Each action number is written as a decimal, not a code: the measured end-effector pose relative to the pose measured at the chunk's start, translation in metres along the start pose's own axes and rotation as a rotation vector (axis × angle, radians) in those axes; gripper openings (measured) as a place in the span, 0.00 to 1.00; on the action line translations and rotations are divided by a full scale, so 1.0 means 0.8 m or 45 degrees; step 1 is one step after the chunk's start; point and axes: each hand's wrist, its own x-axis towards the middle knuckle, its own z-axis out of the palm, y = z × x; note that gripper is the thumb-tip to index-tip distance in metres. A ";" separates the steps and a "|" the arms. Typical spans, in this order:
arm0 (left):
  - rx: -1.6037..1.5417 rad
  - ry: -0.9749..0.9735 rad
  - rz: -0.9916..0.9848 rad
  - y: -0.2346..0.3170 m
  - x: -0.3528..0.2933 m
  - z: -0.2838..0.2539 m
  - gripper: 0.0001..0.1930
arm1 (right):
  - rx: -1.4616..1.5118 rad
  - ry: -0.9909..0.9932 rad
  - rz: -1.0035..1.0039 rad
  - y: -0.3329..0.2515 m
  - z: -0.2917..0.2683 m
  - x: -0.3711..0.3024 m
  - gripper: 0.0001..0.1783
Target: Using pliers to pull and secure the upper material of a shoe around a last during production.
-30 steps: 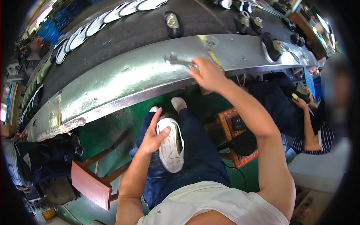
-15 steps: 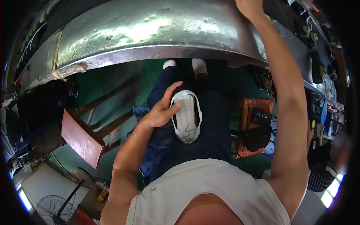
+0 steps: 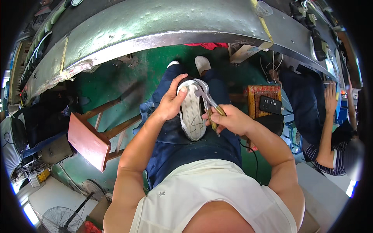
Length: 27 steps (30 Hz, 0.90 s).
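A shoe on its last (image 3: 192,116) rests bottom up on my lap, its pale insole edged by a folded white rim, with dark lines marked on it. My left hand (image 3: 170,103) is closed around the shoe's far left side, the thumb pressing on the insole. Lasting pincers (image 3: 207,98) with a grey metal head and brass-coloured handles are in my closed right hand (image 3: 230,119). Their head lies over the shoe's far right edge. Whether the jaws bite the rim, I cannot tell.
A dented metal-topped bench (image 3: 155,25) runs across ahead of me. A pink-topped stool (image 3: 88,140) lies tipped at left. At right, a woven seat (image 3: 262,93) carries a dark phone-like object (image 3: 270,105). A co-worker's arm (image 3: 327,128) shows farther right. A fan (image 3: 60,220) stands lower left.
My right hand has come back from the bench with the pincers, bringing their head onto the shoe's edge. My left hand still grips the shoe, which has shifted slightly.
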 end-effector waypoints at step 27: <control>-0.113 0.193 0.329 0.029 0.002 0.004 0.25 | -1.555 0.444 -1.048 0.052 -0.021 -0.067 0.25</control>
